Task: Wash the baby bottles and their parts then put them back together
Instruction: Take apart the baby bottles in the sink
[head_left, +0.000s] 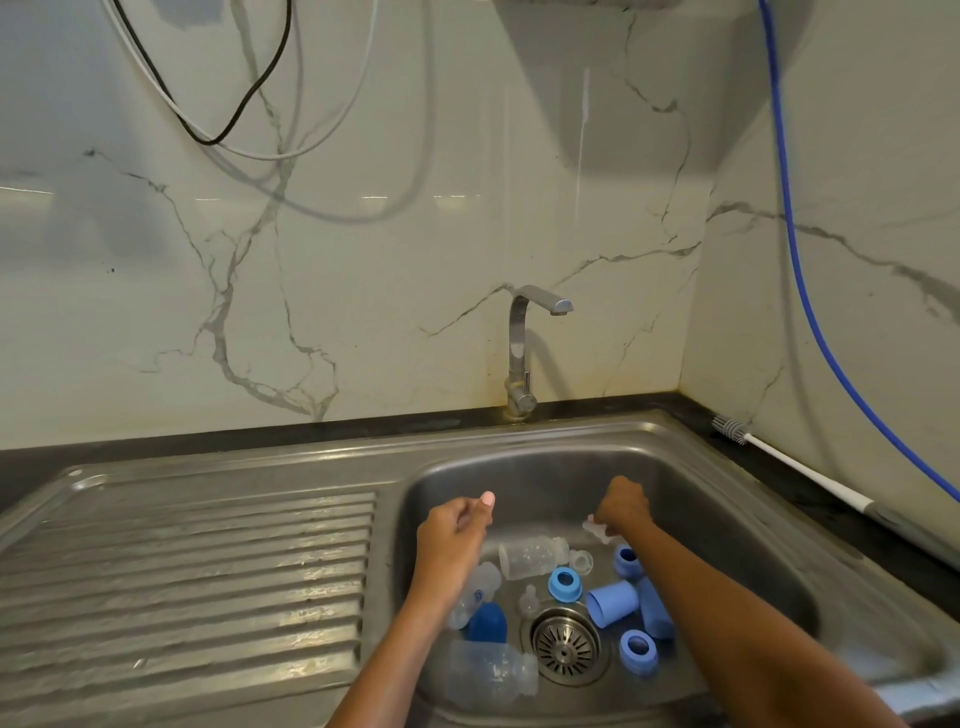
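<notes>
Below, clear plastic baby bottles (534, 556) and blue rings (565, 584) lie apart in the steel sink (519, 467); right hand (623, 506) pinches a clear teat (597, 531), left hand (457, 525) curled, empty

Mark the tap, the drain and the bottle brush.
tap (519, 353): head view, on its upright pipe.
drain (565, 645): head view, middle of the strainer.
bottle brush (795, 467): head view, on its white handle.
</notes>
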